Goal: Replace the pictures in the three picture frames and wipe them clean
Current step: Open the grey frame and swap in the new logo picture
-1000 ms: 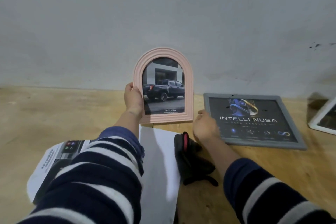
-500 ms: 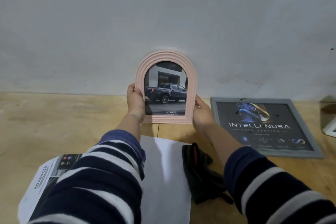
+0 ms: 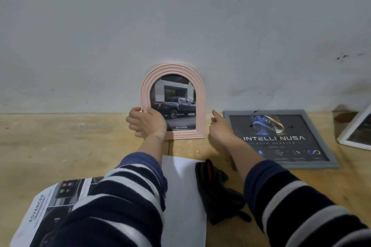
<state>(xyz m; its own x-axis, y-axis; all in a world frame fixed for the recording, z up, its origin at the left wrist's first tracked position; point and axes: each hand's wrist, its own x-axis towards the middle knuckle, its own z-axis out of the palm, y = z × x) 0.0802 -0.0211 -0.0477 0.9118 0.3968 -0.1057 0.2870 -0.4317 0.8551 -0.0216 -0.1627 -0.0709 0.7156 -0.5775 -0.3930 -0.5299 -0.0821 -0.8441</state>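
Fingers (image 3: 134, 116) of left hand (image 3: 147, 123) curled round lower left rim of pink arched frame (image 3: 173, 86), thumb across the front near the picture's corner; a firm grip. Right hand (image 3: 219, 128) just beside the frame's right edge, apart from it, fingers loosely extended, one pointing up toward the wall, nothing held. Frame upright on its flat base at back edge of worktop (image 3: 60, 136), against or very near the wall; contact at the top not certain. Truck picture already seated behind the glazing. Likely light, stiff, moulded; ridged rim gives good purchase, smooth pane does not. Pane probably fragile and quick to smudge, so best taken by both side rails low down, clear of the glazing. Narrow base, tall arch: prone to tipping forward if released without a lean. Grey frame (image 3: 329, 144) flat on worktop to the right, poster inside, under right forearm's far side. White frame (image 3: 349, 136) partly visible at right edge of worktop. Black cloth (image 3: 216, 190) crumpled near front centre, beside white sheet (image 3: 182, 196); printed brochure (image 3: 46, 206) at front left corner. Wiping apparently not in hand at present.
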